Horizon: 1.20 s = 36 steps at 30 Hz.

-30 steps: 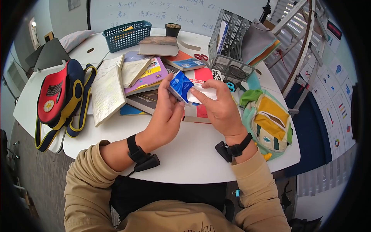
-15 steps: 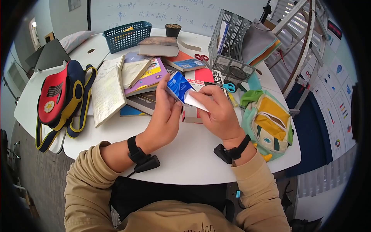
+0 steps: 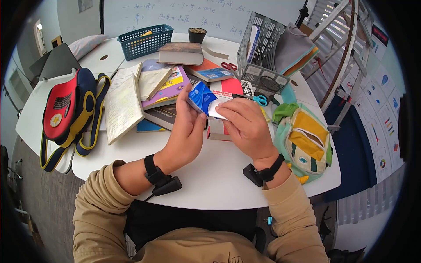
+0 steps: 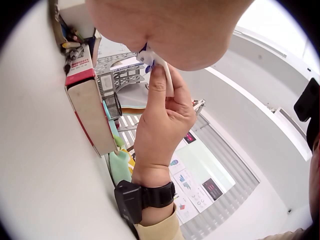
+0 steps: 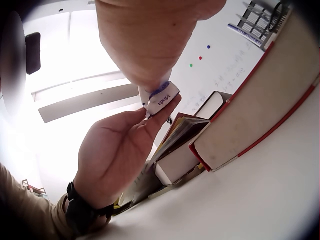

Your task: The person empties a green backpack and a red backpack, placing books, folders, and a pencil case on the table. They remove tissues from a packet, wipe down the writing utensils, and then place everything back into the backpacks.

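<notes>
A blue and white tissue pack (image 3: 202, 98) is held up above the table in the head view, tilted. My left hand (image 3: 185, 129) grips its left side between thumb and fingers. At its right end my right hand (image 3: 248, 127) pinches a white piece (image 3: 215, 109), thumb below and fingers on top. The left wrist view shows my right hand (image 4: 162, 120) pinching the white piece (image 4: 169, 82). In the right wrist view the pack's printed end (image 5: 164, 99) rests against the fingers of my left hand (image 5: 115, 147).
Behind the hands lie piled books (image 3: 164, 83) and an open notebook (image 3: 124, 109). A red and navy bag (image 3: 66, 107) stands left, a green and yellow bag (image 3: 307, 140) right. Farther back are a teal basket (image 3: 144, 41), a potted plant (image 3: 196, 35), red scissors (image 3: 229, 66), blue-handled scissors (image 3: 260, 100) and a grey rack (image 3: 263, 48).
The pack has shifted slightly left and tilted. My right hand has moved a little down, its fingers now bunched over the white piece. My left hand keeps its grip.
</notes>
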Motion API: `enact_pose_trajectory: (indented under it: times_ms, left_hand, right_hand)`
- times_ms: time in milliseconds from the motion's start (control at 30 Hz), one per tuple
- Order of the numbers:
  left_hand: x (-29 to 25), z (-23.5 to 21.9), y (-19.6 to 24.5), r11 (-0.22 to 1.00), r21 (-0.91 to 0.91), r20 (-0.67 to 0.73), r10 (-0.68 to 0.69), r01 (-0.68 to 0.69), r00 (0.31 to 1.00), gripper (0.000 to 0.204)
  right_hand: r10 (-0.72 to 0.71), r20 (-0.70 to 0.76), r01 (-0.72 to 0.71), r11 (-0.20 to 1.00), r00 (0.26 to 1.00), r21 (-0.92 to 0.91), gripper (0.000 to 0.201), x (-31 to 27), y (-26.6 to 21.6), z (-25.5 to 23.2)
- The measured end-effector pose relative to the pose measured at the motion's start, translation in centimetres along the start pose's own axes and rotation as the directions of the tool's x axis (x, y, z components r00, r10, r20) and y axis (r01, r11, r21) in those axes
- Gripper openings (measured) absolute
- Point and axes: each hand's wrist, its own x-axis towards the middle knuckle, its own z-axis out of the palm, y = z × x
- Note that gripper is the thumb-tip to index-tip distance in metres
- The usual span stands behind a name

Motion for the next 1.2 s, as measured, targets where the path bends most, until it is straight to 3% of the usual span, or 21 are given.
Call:
enact_pose_trajectory:
  times_ms: [200,300,600,700,967,1200]
  left_hand:
    - [0.0,-0.1,-0.1,0.999,0.044,0.052,-0.025,0.022,0.998,0.080]
    - [0.0,-0.3,-0.1,0.996,0.090,0.036,-0.022,0.019,0.999,0.077]
    - [0.2,-0.4,-0.6,1.000,0.004,-0.007,0.009,-0.009,1.000,0.079]
    - [0.1,-0.3,-0.5,0.999,0.044,0.010,0.002,-0.003,1.000,0.079]
    - [0.1,-0.2,-0.2,0.996,0.086,-0.019,-0.001,0.003,1.000,0.079]
    - [-0.2,-0.3,0.5,0.982,0.136,0.012,-0.137,0.134,0.990,0.082]
  right_hand:
    - [0.028,0.000,-0.028,0.999,1.000,-0.028,0.038,0.1,-0.1,-0.2]
    - [-0.029,-0.004,0.028,0.996,1.000,-0.079,0.038,0.1,0.2,0.0]
    - [-0.057,0.046,0.061,0.994,0.997,-0.091,0.042,0.1,0.2,-0.1]
    - [0.008,-0.009,-0.009,0.996,1.000,-0.089,0.042,0.0,-0.1,0.0]
    - [-0.029,0.047,0.028,0.999,0.998,0.040,0.043,0.1,-0.5,0.2]
    - [-0.033,0.028,0.034,0.999,0.999,-0.038,0.045,0.1,-0.2,0.1]
